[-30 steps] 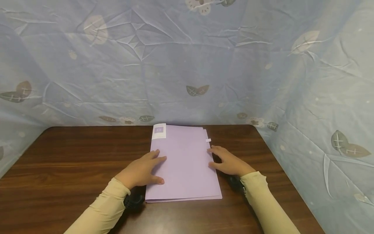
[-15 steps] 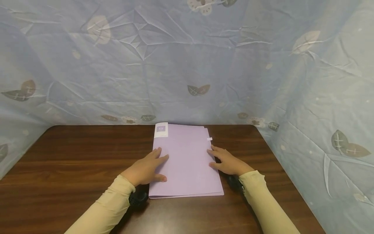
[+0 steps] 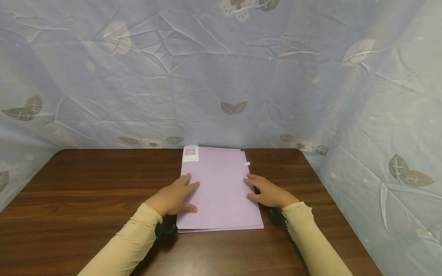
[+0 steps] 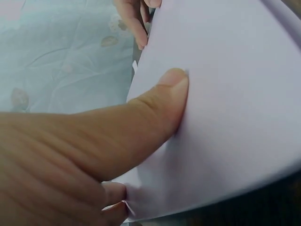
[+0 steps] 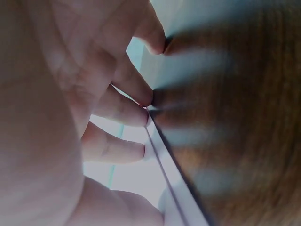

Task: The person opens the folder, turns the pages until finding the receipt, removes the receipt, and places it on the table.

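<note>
A light purple folder [image 3: 221,191] lies closed on the table, with a white label [image 3: 190,153] at its top left and a small white tab [image 3: 247,163] on its right edge. My left hand [image 3: 174,197] rests across its left edge, fingers spread and thumb on the cover. In the left wrist view the thumb [image 4: 160,101] lies flat on the folder. My right hand [image 3: 269,191] is at the right edge, its fingertips touching the border. Seen from the right wrist, relaxed fingers [image 5: 122,108] line the folder's edge [image 5: 164,165], some reaching the table.
The dark wooden table [image 3: 96,191] runs out to the left and right of the folder. A pale blue cloth [image 3: 207,84] with leaf prints hangs behind it, and another stretch closes off the right side. A black wrist device [image 3: 165,230] sits under the left wrist.
The folder has shifted slightly to the right and away from the front edge, with the left hand moving along. The right hand has stayed nearly in place.
</note>
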Demonstrator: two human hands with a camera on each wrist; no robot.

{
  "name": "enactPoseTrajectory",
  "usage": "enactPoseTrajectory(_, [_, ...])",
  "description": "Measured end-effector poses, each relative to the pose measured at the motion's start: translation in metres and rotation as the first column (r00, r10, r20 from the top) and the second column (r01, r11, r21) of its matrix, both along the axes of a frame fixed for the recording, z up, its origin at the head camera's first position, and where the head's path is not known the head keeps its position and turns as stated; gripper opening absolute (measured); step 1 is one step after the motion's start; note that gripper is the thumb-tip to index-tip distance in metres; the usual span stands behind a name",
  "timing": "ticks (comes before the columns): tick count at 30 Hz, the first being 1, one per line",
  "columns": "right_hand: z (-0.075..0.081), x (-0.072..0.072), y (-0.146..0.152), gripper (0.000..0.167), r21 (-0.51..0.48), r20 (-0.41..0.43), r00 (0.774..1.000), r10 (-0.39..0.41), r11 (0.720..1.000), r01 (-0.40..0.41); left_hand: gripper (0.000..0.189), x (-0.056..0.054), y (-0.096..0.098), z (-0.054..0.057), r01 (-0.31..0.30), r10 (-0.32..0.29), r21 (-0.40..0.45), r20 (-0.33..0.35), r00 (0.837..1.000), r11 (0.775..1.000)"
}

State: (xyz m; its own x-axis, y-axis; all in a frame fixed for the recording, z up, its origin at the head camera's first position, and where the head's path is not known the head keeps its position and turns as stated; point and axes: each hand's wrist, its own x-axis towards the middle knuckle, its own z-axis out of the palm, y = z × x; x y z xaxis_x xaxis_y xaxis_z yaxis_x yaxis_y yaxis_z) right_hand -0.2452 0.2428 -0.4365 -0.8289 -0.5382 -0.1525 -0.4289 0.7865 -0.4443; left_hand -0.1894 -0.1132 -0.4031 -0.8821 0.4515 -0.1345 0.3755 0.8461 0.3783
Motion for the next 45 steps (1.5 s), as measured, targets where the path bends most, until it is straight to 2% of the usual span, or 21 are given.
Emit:
enactPoseTrajectory(7, [0.003, -0.001, 0.000, 0.065, 0.008, -0.018, 1.000, 0.003, 1.000, -0.003, 0.074, -0.002, 0.012, 0.009, 0.071, -0.074, -0.028, -0.097, 0.993, 0.997])
enactPoseTrajectory(9, [0.003, -0.002, -0.002, 0.064, 0.008, -0.026, 1.000, 0.018, 1.000, -0.018, 0.070, 0.000, 0.018, 0.010, 0.097, -0.100, -0.033, -0.093, 0.991, 0.995])
enactPoseTrajectory(13, [0.000, -0.003, -0.006, 0.063, 0.006, -0.028, 0.999, 0.030, 1.000, -0.030, 0.074, 0.009, 0.032, 0.006, 0.130, -0.134, -0.059, -0.077, 0.988, 0.990])
enactPoseTrajectory(17, [-0.001, -0.003, -0.007, 0.063, 0.002, -0.028, 0.999, 0.017, 1.000, -0.017, 0.081, 0.015, 0.048, 0.001, 0.155, -0.166, -0.088, -0.134, 0.977, 0.984])
enactPoseTrajectory(22, [-0.003, -0.004, -0.006, 0.063, -0.004, -0.022, 1.000, 0.016, 1.000, -0.016, 0.082, 0.020, 0.070, -0.005, 0.191, -0.215, -0.132, -0.206, 0.954, 0.973])
enactPoseTrajectory(28, [-0.004, -0.005, -0.003, 0.064, -0.016, -0.006, 1.000, 0.019, 1.000, -0.019, 0.082, 0.023, 0.095, -0.012, 0.184, -0.234, -0.185, -0.306, 0.923, 0.965])
enactPoseTrajectory(32, [-0.005, -0.005, -0.001, 0.064, -0.016, -0.010, 1.000, 0.013, 1.000, -0.014, 0.082, 0.024, 0.108, -0.015, 0.160, -0.232, -0.221, -0.349, 0.908, 0.962])
enactPoseTrajectory(37, [-0.005, -0.003, 0.002, 0.064, -0.021, -0.017, 1.000, 0.015, 1.000, -0.015, 0.081, 0.024, 0.118, -0.018, 0.132, -0.213, -0.236, -0.361, 0.908, 0.963])
enactPoseTrajectory(45, [-0.006, -0.003, 0.001, 0.069, -0.020, -0.024, 1.000, -0.001, 1.000, 0.000, 0.078, 0.026, 0.118, -0.015, 0.122, -0.197, -0.218, -0.367, 0.909, 0.968])
